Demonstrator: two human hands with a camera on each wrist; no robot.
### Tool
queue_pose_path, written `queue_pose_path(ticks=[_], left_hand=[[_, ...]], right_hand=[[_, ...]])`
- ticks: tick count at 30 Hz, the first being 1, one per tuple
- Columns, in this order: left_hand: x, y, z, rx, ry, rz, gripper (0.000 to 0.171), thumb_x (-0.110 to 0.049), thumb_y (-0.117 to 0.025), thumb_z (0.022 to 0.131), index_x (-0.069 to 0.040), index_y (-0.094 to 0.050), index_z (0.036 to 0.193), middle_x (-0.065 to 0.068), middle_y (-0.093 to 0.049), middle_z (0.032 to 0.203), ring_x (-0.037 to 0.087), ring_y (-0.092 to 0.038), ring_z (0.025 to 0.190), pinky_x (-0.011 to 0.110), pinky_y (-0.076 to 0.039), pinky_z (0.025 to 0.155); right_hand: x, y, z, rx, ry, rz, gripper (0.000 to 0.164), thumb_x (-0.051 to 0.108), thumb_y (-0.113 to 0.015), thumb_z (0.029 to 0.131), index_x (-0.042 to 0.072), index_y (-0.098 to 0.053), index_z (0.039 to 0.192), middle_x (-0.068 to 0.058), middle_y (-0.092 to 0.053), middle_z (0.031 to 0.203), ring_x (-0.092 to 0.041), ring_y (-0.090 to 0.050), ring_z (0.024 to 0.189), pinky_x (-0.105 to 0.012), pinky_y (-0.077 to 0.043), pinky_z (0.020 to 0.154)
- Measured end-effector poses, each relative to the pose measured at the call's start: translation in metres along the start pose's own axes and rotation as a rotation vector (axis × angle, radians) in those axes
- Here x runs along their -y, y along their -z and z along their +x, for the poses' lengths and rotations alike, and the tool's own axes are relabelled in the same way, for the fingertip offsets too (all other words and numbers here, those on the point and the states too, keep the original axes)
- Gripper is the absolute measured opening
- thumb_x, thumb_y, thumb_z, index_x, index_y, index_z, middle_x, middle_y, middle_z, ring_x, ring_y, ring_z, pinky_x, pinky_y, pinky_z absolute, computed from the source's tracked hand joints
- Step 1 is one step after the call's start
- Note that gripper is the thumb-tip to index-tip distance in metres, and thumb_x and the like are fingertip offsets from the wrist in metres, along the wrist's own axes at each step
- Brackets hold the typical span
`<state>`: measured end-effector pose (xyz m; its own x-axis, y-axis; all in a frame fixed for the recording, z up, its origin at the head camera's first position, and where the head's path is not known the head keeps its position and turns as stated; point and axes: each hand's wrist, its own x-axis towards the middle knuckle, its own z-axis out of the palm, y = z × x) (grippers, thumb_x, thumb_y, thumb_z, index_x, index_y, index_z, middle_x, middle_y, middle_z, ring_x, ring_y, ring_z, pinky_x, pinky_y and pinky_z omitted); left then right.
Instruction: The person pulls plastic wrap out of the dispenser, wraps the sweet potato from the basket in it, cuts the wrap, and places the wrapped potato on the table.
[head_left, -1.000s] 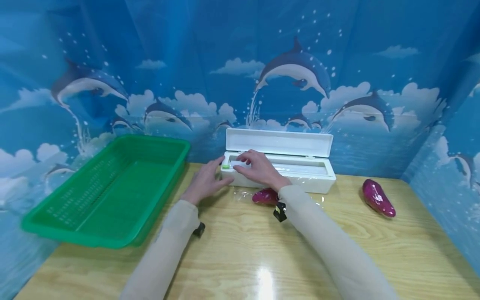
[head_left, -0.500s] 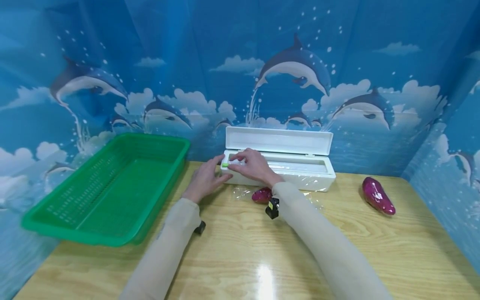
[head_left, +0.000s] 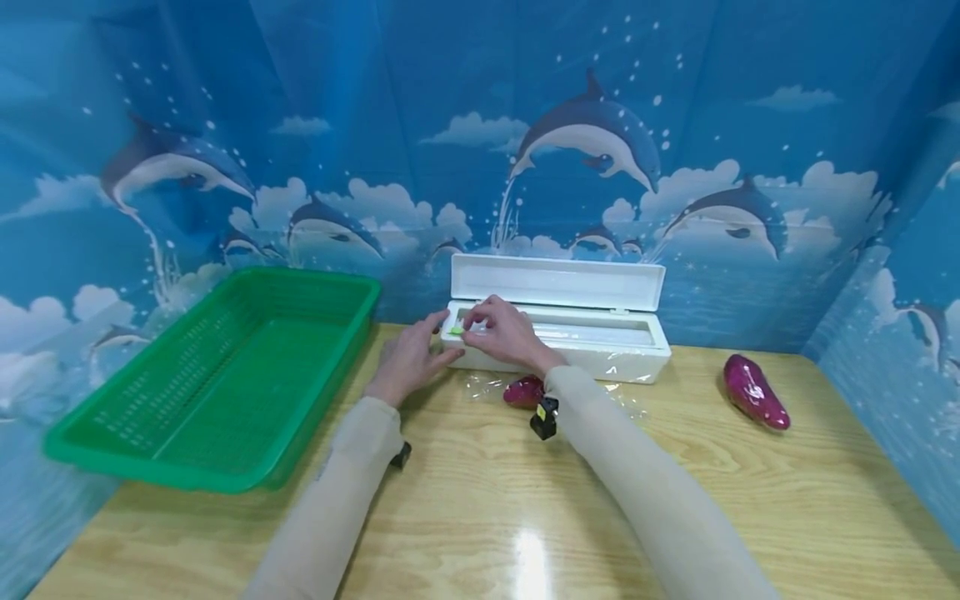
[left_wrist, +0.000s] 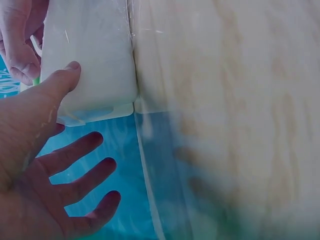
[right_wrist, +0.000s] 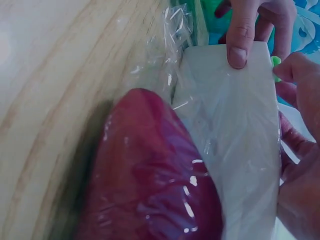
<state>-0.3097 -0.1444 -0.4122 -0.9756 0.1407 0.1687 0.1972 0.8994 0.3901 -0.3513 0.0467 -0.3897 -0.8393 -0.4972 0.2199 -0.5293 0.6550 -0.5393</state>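
Note:
A white cling film dispenser box [head_left: 555, 363] stands with its lid [head_left: 558, 282] raised. My left hand [head_left: 411, 358] holds the box's left end, thumb on the front face. In the left wrist view, its other fingers are spread below that end. My right hand [head_left: 504, 333] pinches the small green slide cutter [head_left: 456, 331] at the left of the box's front edge. Clear film [right_wrist: 180, 30] hangs down the front onto the table. Beneath the right wrist lies a purple elongated vegetable [head_left: 522, 392] covered by film; the forearm hides part of it.
A green perforated basket [head_left: 281, 450] stands at the left of the wooden table [head_left: 465, 500]. Another film-wrapped purple vegetable [head_left: 756, 393] lies on the right. A blue dolphin-print sheet [head_left: 420, 108] rises right behind the box.
My right hand has moved left to the green slide cutter and pinched it, then shifted slightly right with it. The left hand stays at the box's end.

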Motion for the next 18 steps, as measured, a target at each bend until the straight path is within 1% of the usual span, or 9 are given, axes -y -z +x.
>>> queue_pose_path(ticks=[4, 7, 11, 16, 18], left_hand=[[-0.0019, 0.0009, -0.0014, 0.008, 0.021, 0.044, 0.078, -0.052, -0.068, 0.095, -0.020, -0.037, 0.158, 0.017, -0.067, 0.130, 0.036, -0.066, 0.112, 0.055, -0.055, 0.093], [-0.0039, 0.0018, -0.0021, 0.004, 0.027, 0.079, 0.078, -0.054, -0.067, 0.095, -0.020, -0.037, 0.158, 0.016, -0.069, 0.124, 0.035, -0.066, 0.107, 0.057, -0.055, 0.093], [-0.0057, 0.0028, -0.0032, -0.010, 0.030, 0.120, 0.077, -0.055, -0.067, 0.094, -0.020, -0.038, 0.157, 0.015, -0.071, 0.113, 0.033, -0.067, 0.099, 0.057, -0.056, 0.089], [-0.0078, 0.0035, -0.0048, -0.015, 0.023, 0.156, 0.077, -0.057, -0.065, 0.095, -0.020, -0.039, 0.157, 0.017, -0.071, 0.115, 0.038, -0.068, 0.104, 0.061, -0.056, 0.090], [-0.0084, 0.0035, -0.0054, -0.018, 0.022, 0.169, 0.077, -0.057, -0.065, 0.095, -0.020, -0.039, 0.157, 0.017, -0.071, 0.117, 0.038, -0.069, 0.105, 0.062, -0.056, 0.090]], right_hand=[[0.0002, -0.0024, 0.0002, 0.007, 0.005, -0.029, 0.021, 0.031, -0.069, 0.089, 0.017, -0.070, 0.105, -0.008, -0.063, 0.119, -0.026, -0.063, 0.102, -0.045, -0.046, 0.095], [-0.0007, -0.0031, 0.0003, 0.010, 0.023, -0.053, 0.019, 0.030, -0.066, 0.088, 0.017, -0.067, 0.102, -0.008, -0.062, 0.117, -0.023, -0.060, 0.099, -0.043, -0.044, 0.092], [-0.0017, -0.0032, 0.0000, 0.005, 0.061, -0.074, 0.015, 0.027, -0.063, 0.087, 0.016, -0.062, 0.097, -0.008, -0.057, 0.112, -0.022, -0.054, 0.095, -0.037, -0.041, 0.086], [-0.0046, -0.0027, -0.0016, 0.000, 0.092, -0.080, 0.014, 0.022, -0.064, 0.083, 0.014, -0.057, 0.092, -0.008, -0.051, 0.107, -0.021, -0.050, 0.092, -0.032, -0.035, 0.080], [-0.0060, -0.0020, -0.0024, -0.007, 0.104, -0.063, 0.015, 0.021, -0.065, 0.082, 0.012, -0.057, 0.091, -0.008, -0.049, 0.106, -0.021, -0.049, 0.091, -0.032, -0.037, 0.079]])
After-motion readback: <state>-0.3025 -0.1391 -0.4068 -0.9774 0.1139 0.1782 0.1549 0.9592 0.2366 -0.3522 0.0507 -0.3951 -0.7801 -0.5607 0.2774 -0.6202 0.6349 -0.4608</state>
